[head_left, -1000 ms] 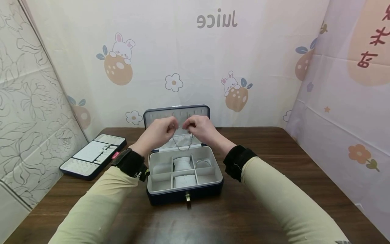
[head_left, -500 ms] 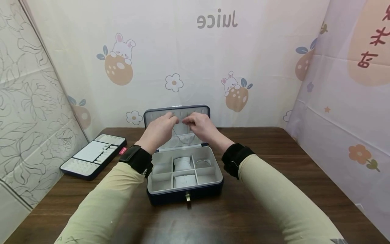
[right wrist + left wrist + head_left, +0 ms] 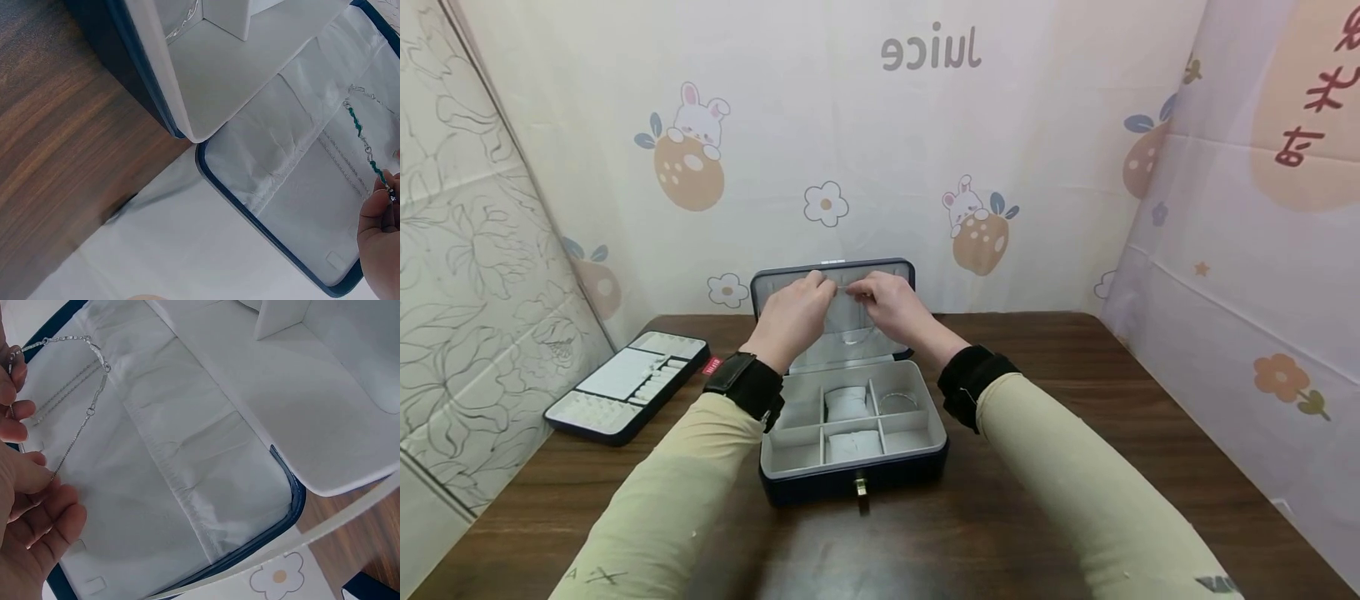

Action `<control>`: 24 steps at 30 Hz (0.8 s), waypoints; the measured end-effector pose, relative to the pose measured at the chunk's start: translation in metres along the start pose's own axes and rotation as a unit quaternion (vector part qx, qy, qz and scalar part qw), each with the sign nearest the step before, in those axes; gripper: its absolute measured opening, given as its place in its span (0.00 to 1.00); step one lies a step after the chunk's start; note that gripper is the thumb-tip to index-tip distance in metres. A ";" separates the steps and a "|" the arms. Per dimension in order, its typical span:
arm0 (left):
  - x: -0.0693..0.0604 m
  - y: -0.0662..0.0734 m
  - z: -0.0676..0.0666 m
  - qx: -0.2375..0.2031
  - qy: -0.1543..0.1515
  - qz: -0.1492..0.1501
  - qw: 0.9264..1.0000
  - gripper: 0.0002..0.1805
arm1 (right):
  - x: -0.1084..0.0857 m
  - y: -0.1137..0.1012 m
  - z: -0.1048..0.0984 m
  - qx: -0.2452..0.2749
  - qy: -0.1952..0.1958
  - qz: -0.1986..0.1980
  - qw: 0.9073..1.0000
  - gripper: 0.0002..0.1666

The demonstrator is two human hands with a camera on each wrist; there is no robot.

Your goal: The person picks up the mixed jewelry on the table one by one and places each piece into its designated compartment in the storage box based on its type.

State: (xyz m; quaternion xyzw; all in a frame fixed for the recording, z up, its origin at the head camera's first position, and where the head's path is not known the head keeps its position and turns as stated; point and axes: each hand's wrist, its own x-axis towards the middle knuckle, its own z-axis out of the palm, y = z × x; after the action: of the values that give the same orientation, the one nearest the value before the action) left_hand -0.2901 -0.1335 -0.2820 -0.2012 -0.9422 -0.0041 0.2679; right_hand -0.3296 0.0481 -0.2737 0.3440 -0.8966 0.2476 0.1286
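We see one fine chain point(image 3: 338, 164) already lying against the raised lid point(image 3: 306, 219) at twelve o'clock; a silver necklace point(image 3: 107, 367) looks still unhung — it droops before that lid, pinched at both sides. The left hand point(image 3: 795, 315) angles in from seven o'clock, the right hand point(image 3: 891, 310) from five — wrists above the box point(image 3: 891, 479), thumbs and curled fingers nearly meeting
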 end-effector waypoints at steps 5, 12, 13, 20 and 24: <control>0.003 -0.001 0.002 0.004 0.001 -0.007 1.000 0.13 | 0.003 0.000 0.001 -0.008 0.005 0.001 1.000 0.17; 0.006 0.000 0.004 -0.003 0.002 -0.023 1.000 0.14 | 0.004 -0.001 0.003 0.001 0.009 0.012 1.000 0.21; 0.006 0.000 0.005 -0.004 0.003 -0.024 1.000 0.14 | 0.004 -0.001 0.003 0.004 0.008 0.014 1.000 0.22; 0.008 0.002 0.007 -0.013 0.006 -0.029 0.999 0.15 | 0.004 -0.002 0.002 0.015 -0.010 0.034 0.999 0.25; 0.009 0.002 0.008 -0.023 0.007 -0.036 0.999 0.15 | 0.006 -0.002 0.000 0.042 -0.018 0.056 0.997 0.26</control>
State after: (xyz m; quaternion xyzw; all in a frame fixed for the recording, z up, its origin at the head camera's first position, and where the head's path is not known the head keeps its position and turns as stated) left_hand -0.3006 -0.1277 -0.2841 -0.1731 -0.9466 -0.0371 0.2695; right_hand -0.3325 0.0437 -0.2703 0.3030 -0.9052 0.2859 0.0843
